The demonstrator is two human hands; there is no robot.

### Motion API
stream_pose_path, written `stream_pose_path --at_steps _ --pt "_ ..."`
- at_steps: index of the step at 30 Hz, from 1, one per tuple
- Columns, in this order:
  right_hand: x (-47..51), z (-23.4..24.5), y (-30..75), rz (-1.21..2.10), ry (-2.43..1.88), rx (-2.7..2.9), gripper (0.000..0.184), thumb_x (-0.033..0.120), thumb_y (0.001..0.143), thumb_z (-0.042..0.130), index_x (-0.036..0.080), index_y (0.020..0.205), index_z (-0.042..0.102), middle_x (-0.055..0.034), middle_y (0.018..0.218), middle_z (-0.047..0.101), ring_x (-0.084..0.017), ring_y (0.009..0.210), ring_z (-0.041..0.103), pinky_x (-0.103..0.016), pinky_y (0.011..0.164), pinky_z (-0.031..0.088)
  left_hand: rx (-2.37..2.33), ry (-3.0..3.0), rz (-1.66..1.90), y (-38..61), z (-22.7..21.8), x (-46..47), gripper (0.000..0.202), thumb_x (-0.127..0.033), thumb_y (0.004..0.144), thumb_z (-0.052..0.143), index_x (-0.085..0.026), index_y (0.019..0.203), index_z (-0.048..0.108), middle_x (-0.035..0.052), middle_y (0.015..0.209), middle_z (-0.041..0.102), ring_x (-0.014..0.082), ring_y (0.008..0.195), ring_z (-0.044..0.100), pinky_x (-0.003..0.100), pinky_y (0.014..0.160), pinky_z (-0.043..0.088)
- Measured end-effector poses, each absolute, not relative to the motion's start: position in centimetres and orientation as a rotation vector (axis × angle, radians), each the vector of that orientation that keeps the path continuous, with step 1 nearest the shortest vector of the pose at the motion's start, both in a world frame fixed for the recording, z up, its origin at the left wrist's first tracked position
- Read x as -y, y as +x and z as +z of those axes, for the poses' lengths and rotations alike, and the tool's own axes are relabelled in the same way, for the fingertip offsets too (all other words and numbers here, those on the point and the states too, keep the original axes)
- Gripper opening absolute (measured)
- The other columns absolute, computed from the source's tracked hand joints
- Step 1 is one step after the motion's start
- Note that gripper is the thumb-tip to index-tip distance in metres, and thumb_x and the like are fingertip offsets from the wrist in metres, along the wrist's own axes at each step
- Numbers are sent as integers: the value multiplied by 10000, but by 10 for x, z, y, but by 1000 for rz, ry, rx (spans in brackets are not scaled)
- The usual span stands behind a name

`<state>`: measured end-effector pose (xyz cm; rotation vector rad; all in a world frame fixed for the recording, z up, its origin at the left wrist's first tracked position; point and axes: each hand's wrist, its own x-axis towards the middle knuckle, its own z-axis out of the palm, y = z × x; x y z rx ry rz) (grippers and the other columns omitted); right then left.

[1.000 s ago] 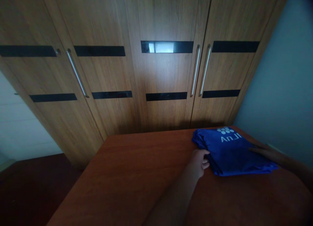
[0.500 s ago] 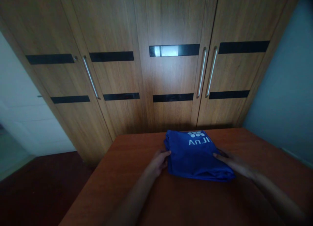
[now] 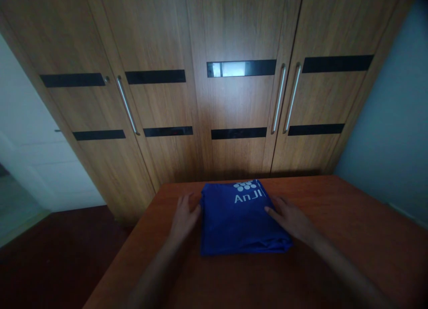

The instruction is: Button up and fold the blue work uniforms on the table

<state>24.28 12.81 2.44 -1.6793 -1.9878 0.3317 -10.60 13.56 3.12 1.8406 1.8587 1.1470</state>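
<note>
Left hand [image 3: 184, 217], thumb and fingers spread, touches the left edge of a folded blue cloth [image 3: 234, 228] on a reddish-brown counter [image 3: 354, 211]; right hand [image 3: 290, 217], also spread, touches its right.

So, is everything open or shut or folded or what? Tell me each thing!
Cloth: folded, lying flat, a few creases along its near edge
Wardrobe: doors shut
White door: can't tell if open or shut
Left hand: open, at the cloth's left edge
Right hand: open, thumb at the cloth's right edge
</note>
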Motion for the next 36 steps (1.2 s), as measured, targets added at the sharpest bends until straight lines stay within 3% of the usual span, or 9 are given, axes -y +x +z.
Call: stream_pose_path --at_steps 5,11,17,22,30,36 --pt "-137 47 202 -9 -1444 2186 571 503 905 378 162 1360 433 -126 1434 397 -268 1324 355 -432 1081 316 -1738 2489 983 -51 48 -129 476 -350 867 468 -167 1306 447 137 1447 348 278 1338 316 464 1093 275" --pt "-151 29 177 -211 -1418 2404 494 405 919 392 208 1369 438 -91 1499 303 -284 1392 199 -495 1106 209 -1807 2789 666 -31 15 -144 622 -498 860 464 -217 1407 366 138 1527 218 359 1393 156 581 1100 113" --pt "-151 1 185 -268 -1484 2437 543 469 927 338 222 1410 370 -95 1532 216 -290 1404 145 -536 1096 168 -1809 2817 601 -51 -9 -158 657 -580 880 372 -243 1440 307 113 1533 218 331 1394 176 538 1107 148" --pt "-153 -3 182 -233 -1489 2433 543 490 930 316 219 1393 398 -95 1518 258 -283 1404 146 -537 1103 137 -1789 2795 623 -51 -10 -157 639 -576 885 371 -255 1435 316 101 1535 220 318 1397 176 533 1112 140" --pt "-151 0 181 -129 -1492 2397 526 454 915 371 218 1384 404 -93 1518 259 -274 1406 140 -535 1106 125 -1687 2676 732 -55 -9 -157 593 -519 882 433 -261 1410 357 89 1527 248 295 1407 161 529 1124 129" --pt "-152 3 185 -61 -1486 2353 536 427 904 389 201 1391 386 -88 1510 278 -249 1404 152 -502 1111 161 -1704 2434 934 -65 -14 -147 573 -414 876 474 -177 1387 369 132 1512 261 269 1399 204 470 1127 204"
